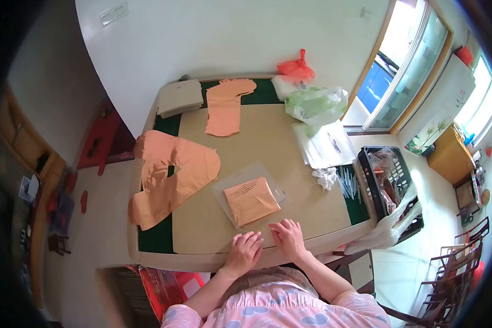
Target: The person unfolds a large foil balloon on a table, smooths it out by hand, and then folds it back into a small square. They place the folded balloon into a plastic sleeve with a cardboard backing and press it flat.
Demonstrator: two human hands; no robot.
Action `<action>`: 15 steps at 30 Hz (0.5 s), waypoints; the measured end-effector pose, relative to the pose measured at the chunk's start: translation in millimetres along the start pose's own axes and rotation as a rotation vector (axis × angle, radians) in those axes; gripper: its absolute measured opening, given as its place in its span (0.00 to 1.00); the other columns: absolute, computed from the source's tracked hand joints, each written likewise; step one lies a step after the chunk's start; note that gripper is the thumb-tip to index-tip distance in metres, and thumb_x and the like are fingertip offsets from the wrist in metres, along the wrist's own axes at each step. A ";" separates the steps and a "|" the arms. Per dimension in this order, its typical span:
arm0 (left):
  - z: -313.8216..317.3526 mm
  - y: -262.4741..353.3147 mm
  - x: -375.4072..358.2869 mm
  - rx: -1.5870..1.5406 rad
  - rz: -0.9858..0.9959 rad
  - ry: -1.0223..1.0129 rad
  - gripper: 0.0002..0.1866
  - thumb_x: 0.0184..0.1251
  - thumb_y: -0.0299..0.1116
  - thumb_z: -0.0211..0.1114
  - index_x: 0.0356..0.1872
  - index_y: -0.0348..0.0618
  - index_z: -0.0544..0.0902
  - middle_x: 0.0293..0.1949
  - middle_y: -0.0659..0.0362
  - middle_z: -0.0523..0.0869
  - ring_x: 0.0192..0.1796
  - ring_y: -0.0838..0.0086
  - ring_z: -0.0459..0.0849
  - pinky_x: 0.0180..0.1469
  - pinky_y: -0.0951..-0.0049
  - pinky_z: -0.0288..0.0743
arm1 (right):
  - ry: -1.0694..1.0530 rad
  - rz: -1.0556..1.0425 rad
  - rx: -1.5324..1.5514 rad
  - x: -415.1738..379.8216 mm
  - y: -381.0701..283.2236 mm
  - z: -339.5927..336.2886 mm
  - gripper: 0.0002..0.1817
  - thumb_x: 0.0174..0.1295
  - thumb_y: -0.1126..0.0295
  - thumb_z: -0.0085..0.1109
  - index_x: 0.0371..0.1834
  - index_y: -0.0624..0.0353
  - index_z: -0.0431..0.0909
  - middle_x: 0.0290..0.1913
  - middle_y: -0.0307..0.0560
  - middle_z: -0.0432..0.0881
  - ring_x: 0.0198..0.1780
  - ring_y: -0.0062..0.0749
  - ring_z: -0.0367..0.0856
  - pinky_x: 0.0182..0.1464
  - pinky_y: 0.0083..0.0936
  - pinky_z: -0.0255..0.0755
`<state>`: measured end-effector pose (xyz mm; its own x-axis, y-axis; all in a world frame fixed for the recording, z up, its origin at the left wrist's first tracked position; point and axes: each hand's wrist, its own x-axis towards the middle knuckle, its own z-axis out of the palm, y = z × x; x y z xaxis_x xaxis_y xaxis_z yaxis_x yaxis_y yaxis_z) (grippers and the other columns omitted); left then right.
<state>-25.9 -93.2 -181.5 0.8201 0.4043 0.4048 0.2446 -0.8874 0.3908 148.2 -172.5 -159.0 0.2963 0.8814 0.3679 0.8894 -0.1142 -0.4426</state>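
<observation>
In front of me, a folded rose-gold foil balloon point(251, 201) lies with a clear plastic bag point(233, 214) showing around it; small printed text runs across its top. My left hand point(245, 254) is at the table's near edge, just below the bag, with its fingers loosely bent and nothing visible in them. To its right, my right hand point(288, 239) hovers or rests near the balloon's lower right corner, fingers apart and empty. A flat foil balloon with a small hole point(177, 175) is spread at the left. Another flat foil balloon point(224, 112) lies farther back.
Grey-beige sheets point(180, 97) are stacked at the back left. A red bag point(296, 68), a green-white plastic bag point(317, 105), clear packets point(325, 145), a white bundle point(326, 178) and thin pale sticks point(349, 184) line the right side. A black crate point(369, 175) stands beside the table.
</observation>
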 end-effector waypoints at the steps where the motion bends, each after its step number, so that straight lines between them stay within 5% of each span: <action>1: -1.4 -1.4 -2.5 -0.001 0.003 0.002 0.13 0.60 0.34 0.64 0.46 0.46 0.82 0.55 0.58 0.81 0.59 0.66 0.75 0.61 0.58 0.64 | -0.008 -0.016 -0.023 3.4 -0.1 -0.7 0.10 0.57 0.72 0.59 0.42 0.50 0.81 0.30 0.40 0.75 0.37 0.37 0.76 0.40 0.33 0.64; 9: -2.7 0.1 -10.4 -0.106 -0.051 0.064 0.10 0.61 0.31 0.62 0.43 0.41 0.81 0.48 0.55 0.82 0.56 0.63 0.78 0.60 0.61 0.69 | -0.055 -0.083 -0.010 10.6 -2.3 6.4 0.12 0.57 0.71 0.59 0.45 0.49 0.80 0.30 0.39 0.74 0.36 0.35 0.75 0.40 0.34 0.64; 15: 13.8 17.3 23.7 -0.027 -0.093 0.137 0.18 0.61 0.32 0.62 0.51 0.38 0.77 0.57 0.48 0.76 0.63 0.58 0.71 0.64 0.58 0.67 | -0.061 -0.072 -0.035 22.2 -3.0 -4.6 0.13 0.58 0.72 0.58 0.46 0.49 0.81 0.29 0.40 0.74 0.36 0.36 0.75 0.40 0.33 0.63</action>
<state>4.9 -102.0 -176.6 0.7160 0.5123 0.4743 0.3004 -0.8393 0.4531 153.7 -154.7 -145.8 0.2104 0.9139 0.3470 0.9196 -0.0646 -0.3875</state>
